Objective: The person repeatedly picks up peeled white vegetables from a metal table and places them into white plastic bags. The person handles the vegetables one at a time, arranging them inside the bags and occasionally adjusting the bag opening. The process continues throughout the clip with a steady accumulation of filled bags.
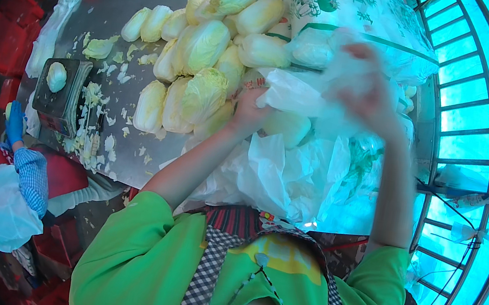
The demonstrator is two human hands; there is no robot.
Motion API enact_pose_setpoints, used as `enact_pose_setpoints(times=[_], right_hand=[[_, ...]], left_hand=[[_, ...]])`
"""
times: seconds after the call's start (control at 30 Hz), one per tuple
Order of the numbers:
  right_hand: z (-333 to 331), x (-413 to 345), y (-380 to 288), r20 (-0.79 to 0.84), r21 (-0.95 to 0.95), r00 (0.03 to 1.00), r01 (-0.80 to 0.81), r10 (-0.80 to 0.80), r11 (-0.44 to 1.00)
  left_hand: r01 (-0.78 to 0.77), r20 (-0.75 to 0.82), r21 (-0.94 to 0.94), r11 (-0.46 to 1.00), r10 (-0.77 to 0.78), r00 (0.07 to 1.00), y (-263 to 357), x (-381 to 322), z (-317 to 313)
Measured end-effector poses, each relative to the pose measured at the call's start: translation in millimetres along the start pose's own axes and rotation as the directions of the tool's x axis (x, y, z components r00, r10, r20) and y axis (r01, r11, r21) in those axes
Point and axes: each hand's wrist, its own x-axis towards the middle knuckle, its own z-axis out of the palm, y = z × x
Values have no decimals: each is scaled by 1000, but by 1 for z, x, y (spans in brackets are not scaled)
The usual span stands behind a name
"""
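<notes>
My left hand [250, 107] grips the edge of a thin white plastic bag [294, 94] over the front of a pile of napa cabbages [204, 46]. To its right, my right hand [359, 87] is blurred, with filmy translucent plastic [336, 112] around its fingers. Below the hands, a trimmed napa cabbage [288, 127] lies partly covered. Crumpled white plastic bags [271, 166] spread over the table edge nearest my body. A wrapped napa cabbage [311, 47] rests just beyond my right hand.
Leaf scraps [93, 98] litter the metal table [141, 72]. At left, a weighing scale [60, 95] holds a small cabbage [56, 77]; a co-worker's blue-gloved hand [15, 124] is beside it. A large printed plastic sack [369, 13] lies at the far right, near a metal railing [473, 103].
</notes>
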Motion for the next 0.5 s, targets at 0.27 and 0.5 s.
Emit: enact_pose_setpoints(times=[0.27, 0.5], right_hand=[[90, -76, 156, -271, 586, 684, -442, 678, 680], [33, -116, 79, 181, 717, 940, -328, 290, 615]], left_hand=[[-429, 112, 446, 785, 427, 897, 34, 3, -8], [-626, 649, 738, 252, -13, 761, 19, 40, 32]])
